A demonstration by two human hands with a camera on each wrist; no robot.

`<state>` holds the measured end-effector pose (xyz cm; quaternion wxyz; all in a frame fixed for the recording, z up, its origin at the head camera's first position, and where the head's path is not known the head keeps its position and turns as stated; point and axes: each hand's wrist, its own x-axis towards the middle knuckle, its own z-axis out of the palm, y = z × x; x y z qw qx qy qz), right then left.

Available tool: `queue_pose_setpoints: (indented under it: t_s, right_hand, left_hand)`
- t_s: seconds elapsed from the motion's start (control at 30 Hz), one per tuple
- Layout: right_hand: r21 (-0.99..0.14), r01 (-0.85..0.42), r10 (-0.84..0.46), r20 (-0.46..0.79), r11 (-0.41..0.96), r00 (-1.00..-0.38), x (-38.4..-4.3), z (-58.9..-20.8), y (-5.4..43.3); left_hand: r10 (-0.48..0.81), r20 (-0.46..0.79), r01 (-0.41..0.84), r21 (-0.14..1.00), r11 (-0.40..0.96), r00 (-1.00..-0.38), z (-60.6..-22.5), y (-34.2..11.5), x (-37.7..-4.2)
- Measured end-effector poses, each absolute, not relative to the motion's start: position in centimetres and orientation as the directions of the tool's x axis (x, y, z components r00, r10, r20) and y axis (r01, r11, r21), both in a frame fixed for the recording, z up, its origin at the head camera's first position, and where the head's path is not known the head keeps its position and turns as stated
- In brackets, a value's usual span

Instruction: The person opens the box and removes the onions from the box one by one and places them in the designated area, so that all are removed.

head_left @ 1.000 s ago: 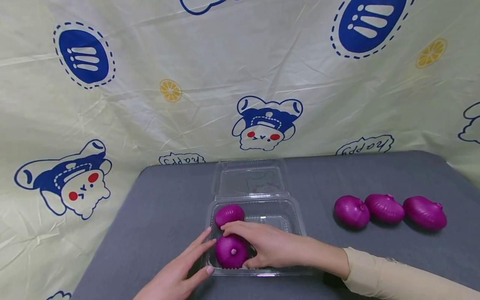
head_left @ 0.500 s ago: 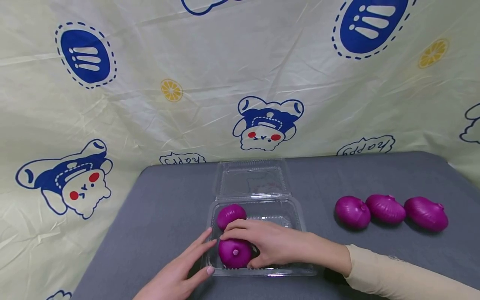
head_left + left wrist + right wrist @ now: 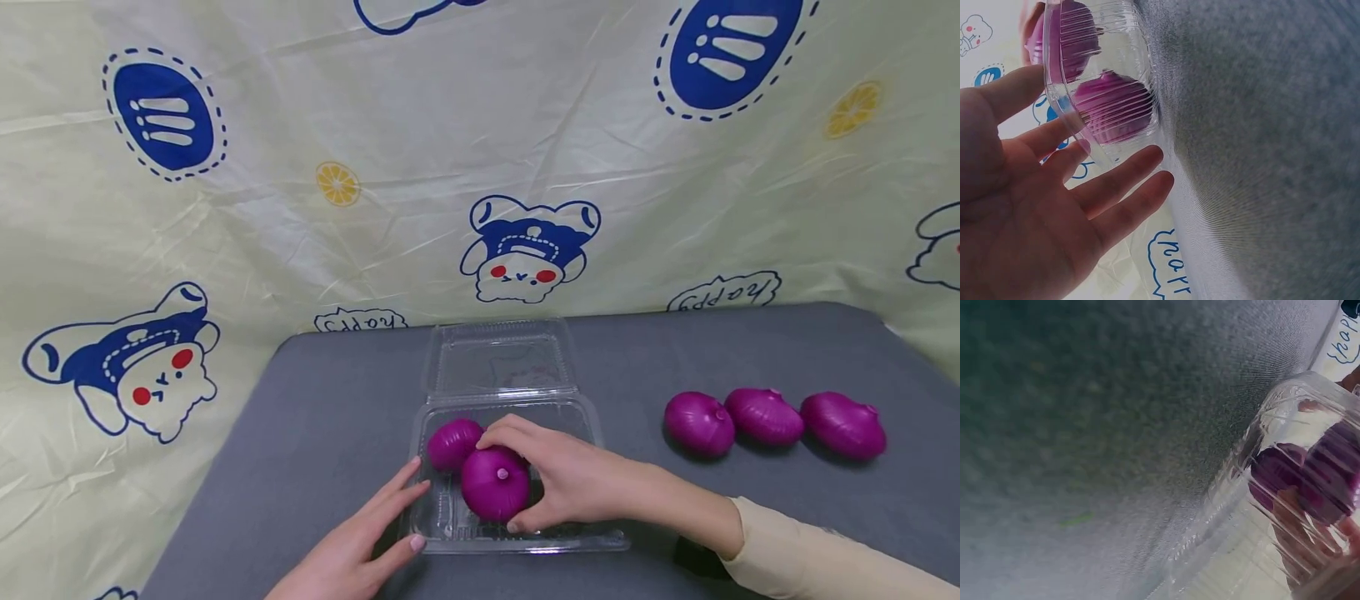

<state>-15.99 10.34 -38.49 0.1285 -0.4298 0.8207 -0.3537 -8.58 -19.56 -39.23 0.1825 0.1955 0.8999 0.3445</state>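
My right hand (image 3: 566,475) grips a purple onion (image 3: 495,485) inside a clear plastic clamshell box (image 3: 517,546), thumb in front and fingers behind. A second onion (image 3: 453,445) lies in the box just behind and left of it, toward the back left corner. My left hand (image 3: 360,533) is spread at the box's left side, its fingertips against the rim; in the left wrist view its straight fingers (image 3: 1129,175) lie along the clear wall. Through that wall the right wrist view shows both onions (image 3: 1279,472) side by side.
Three more purple onions (image 3: 765,417) stand in a row on the grey table (image 3: 337,400) to the right. The box's lid (image 3: 502,358) lies folded back behind it. A patterned cloth (image 3: 420,233) hangs behind the table. Something dark (image 3: 701,558) sits under my right forearm.
My right hand has carried the gripped onion rightward and a little back from the front left of the box. The left hand has stayed at the rim.
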Motion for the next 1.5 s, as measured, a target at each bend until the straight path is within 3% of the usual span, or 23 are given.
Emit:
queue_pose_setpoints:
  t_s: [0.3, 0.63, 0.9, 1.23, 1.5]
  right_hand:
    - [-0.700, -0.554, -0.729, 0.069, 0.450, -0.681, -15.3, -38.2, 12.0]
    - [-0.741, -0.492, -0.684, 0.060, 0.457, -0.727, -14.3, -38.1, 13.8]
    - [-0.711, -0.487, -0.600, 0.115, 0.507, -0.792, -12.8, -37.6, 15.8]
    - [-0.667, -0.523, -0.489, 0.262, 0.531, -0.832, -10.8, -37.6, 19.2]
    - [-0.649, -0.470, -0.411, 0.254, 0.599, -0.875, -9.3, -37.9, 21.6]
  left_hand:
    - [0.464, -0.234, 0.189, 0.693, 0.696, -0.854, -39.0, -19.5, -8.8]
    - [0.463, -0.226, 0.199, 0.683, 0.703, -0.857, -39.3, -19.4, -8.6]
    - [0.464, -0.241, 0.187, 0.689, 0.701, -0.853, -39.2, -19.5, -8.6]
    - [0.471, -0.242, 0.197, 0.682, 0.704, -0.848, -39.3, -19.4, -8.7]
    - [0.469, -0.256, 0.177, 0.693, 0.699, -0.845, -39.3, -19.3, -8.7]
